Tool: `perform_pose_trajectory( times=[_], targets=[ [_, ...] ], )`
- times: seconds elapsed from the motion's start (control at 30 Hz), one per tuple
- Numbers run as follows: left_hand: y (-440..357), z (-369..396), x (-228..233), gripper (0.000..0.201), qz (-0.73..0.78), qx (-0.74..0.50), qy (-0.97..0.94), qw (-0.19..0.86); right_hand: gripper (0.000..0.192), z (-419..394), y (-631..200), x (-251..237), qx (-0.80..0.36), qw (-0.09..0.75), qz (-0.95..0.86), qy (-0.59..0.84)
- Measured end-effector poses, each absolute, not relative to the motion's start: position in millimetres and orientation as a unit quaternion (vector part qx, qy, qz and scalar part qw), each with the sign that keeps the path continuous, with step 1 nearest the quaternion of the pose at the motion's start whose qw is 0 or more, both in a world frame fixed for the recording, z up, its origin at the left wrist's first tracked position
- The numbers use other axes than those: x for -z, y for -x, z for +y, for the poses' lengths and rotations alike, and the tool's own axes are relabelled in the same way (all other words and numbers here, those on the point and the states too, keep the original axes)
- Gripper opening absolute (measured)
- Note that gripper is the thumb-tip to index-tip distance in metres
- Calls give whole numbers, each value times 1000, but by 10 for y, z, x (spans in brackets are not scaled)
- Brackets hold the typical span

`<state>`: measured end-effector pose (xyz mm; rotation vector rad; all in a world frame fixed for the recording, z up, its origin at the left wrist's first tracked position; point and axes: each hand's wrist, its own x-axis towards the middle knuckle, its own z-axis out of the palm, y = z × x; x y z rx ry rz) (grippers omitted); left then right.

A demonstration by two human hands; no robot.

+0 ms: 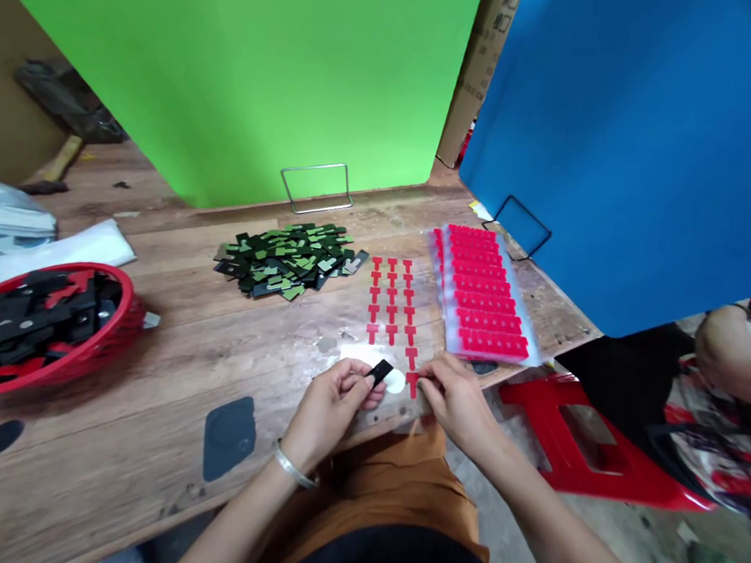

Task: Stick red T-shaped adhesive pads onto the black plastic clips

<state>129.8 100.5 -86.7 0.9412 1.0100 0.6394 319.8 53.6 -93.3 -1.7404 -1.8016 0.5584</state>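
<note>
My left hand, closed, pinches a small flat black rectangular piece between thumb and fingers just above the table's front edge. At the lower end of the rightmost column, my right hand has its thumb and forefinger closed at the edge of a red T-shaped piece. More red T-shaped pieces lie in three columns beyond both hands. To their left is a loose pile of dark and greenish flat pieces. A white round spot shows on the tabletop between my hands.
Clear sheets with rows of red pieces are stacked at right. A red basket of black and red parts stands at left. Green and blue panels rise behind. A person's arm and a red stool are at right.
</note>
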Motion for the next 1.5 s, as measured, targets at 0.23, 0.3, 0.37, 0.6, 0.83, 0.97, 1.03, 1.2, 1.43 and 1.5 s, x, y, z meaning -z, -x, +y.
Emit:
perform_pose_trajectory(
  times=[0.23,0.3,0.37,0.6,0.83,0.97,1.03,1.2,1.43,1.5],
  targets=[
    [-1502,1059,965,31,465,-307,-385,735,8,720,-3161,934,-211,204,-684,668],
    [-1511,1074,979,30,475,-307,-374,735,10,752,-3169,924,-213,182,-690,667],
    [-1511,1079,988,29,481,-311,-365,734,11,748,-3164,921,-206,178,-690,671],
    [-1511,1078,982,23,481,-316,-351,739,14,593,-3102,1030,-166,229,-693,663],
    [-1490,1102,970,13,478,-300,-352,747,9,608,-3117,994,-168,234,-694,660],
    [-1493,1100,971,11,485,-296,-355,743,7,569,-3184,934,-245,303,-664,638],
    [-1496,1099,972,10,489,-295,-354,741,6,536,-3236,896,-318,348,-614,633],
    [-1485,1106,967,10,487,-289,-348,747,7,519,-3325,761,-399,462,-457,647],
    [-1430,1105,963,25,455,-288,-329,776,16,694,-3034,848,-460,500,-416,604],
    [-1418,1107,983,26,443,-290,-323,784,15,741,-2915,936,-457,511,-412,600]
  ],
)
